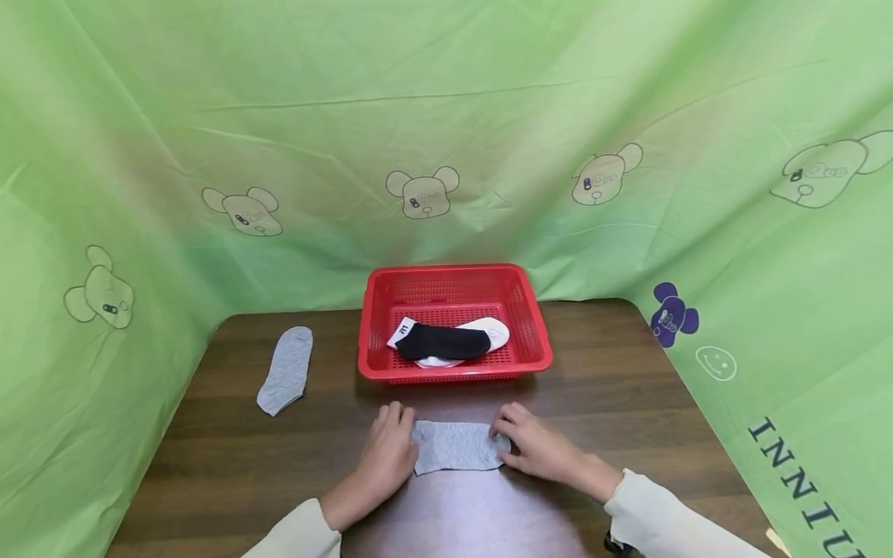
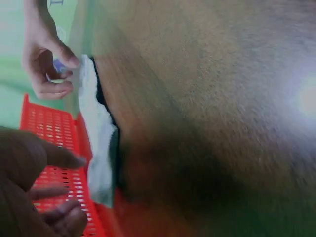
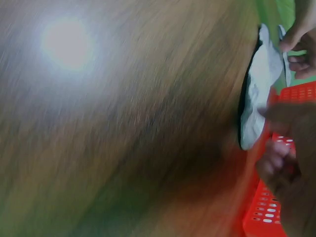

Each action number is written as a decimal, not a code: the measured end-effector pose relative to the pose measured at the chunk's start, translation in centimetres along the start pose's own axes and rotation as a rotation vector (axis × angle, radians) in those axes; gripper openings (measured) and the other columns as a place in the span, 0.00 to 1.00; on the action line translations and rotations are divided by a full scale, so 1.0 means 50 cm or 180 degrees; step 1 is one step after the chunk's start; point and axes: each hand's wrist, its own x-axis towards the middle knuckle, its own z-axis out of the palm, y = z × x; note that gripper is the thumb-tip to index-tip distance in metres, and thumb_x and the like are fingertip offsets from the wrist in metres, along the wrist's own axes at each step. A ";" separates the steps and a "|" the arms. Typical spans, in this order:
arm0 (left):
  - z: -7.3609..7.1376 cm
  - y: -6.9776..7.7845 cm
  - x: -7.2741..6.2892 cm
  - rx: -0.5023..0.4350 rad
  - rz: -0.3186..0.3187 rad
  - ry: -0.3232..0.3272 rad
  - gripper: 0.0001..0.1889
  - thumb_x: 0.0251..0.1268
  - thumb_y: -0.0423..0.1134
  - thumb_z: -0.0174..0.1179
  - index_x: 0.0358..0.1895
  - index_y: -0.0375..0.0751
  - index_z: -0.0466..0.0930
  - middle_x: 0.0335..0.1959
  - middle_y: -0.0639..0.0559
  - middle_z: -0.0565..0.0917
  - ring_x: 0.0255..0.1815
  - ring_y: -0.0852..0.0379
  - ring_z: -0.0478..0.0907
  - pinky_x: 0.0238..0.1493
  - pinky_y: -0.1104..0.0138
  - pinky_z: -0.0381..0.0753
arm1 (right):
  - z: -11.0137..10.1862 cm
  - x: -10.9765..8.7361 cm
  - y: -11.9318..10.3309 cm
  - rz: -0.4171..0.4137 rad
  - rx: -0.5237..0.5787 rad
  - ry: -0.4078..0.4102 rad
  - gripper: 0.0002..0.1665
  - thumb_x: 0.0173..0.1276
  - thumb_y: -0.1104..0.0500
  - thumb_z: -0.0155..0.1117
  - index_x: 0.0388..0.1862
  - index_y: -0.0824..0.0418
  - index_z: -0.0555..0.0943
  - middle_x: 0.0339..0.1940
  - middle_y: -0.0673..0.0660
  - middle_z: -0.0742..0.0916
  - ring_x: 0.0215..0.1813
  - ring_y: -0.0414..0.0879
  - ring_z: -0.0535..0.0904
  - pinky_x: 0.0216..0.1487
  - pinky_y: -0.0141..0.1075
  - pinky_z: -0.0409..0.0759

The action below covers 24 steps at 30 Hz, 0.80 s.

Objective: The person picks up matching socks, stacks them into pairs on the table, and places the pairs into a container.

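A grey ankle sock [image 1: 456, 446] lies flat and sideways on the wooden table, in front of the red basket. At its left end is my left hand [image 1: 389, 451], fingertips near the edge. My right hand [image 1: 539, 443] is over the right end, thumb and fingers parted around it. In the left wrist view the left hand [image 2: 29, 182] has thumb and fingers apart beside the pale sock [image 2: 98, 118]. The right wrist view shows my right hand [image 3: 291, 158] blurred, its thumb at the sock [image 3: 256, 94]; firm contact is hard to make out.
Behind the hands stands a red perforated basket [image 1: 455, 373], holding a black sock [image 1: 446, 342] with a white cuff on top of a white sock [image 1: 497, 332]. Another grey sock [image 1: 287, 368] lies at the table's left. Green printed cloth [image 1: 488, 93] encloses the back and sides.
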 end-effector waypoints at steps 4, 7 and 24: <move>-0.012 -0.013 -0.012 -0.0122 0.0556 -0.0430 0.20 0.43 0.37 0.77 0.43 0.42 0.82 0.38 0.54 0.77 0.41 0.56 0.71 0.42 0.61 0.75 | -0.001 -0.002 0.004 -0.0525 -0.0185 -0.0295 0.18 0.53 0.59 0.77 0.43 0.55 0.83 0.45 0.49 0.81 0.48 0.41 0.75 0.49 0.35 0.80; -0.010 -0.026 -0.017 -0.0253 0.0845 -0.0758 0.17 0.45 0.36 0.75 0.42 0.45 0.82 0.41 0.57 0.78 0.43 0.59 0.70 0.46 0.64 0.75 | 0.004 -0.006 0.008 -0.0689 -0.0269 -0.0431 0.18 0.53 0.60 0.74 0.44 0.54 0.82 0.46 0.48 0.81 0.49 0.41 0.76 0.51 0.35 0.80; 0.013 -0.066 -0.023 -0.0513 0.1360 -0.0299 0.06 0.64 0.33 0.69 0.38 0.46 0.81 0.36 0.59 0.83 0.42 0.62 0.79 0.46 0.69 0.81 | 0.031 -0.007 0.006 -0.0922 -0.0625 0.0211 0.11 0.57 0.65 0.69 0.37 0.55 0.81 0.38 0.47 0.81 0.41 0.41 0.78 0.45 0.33 0.79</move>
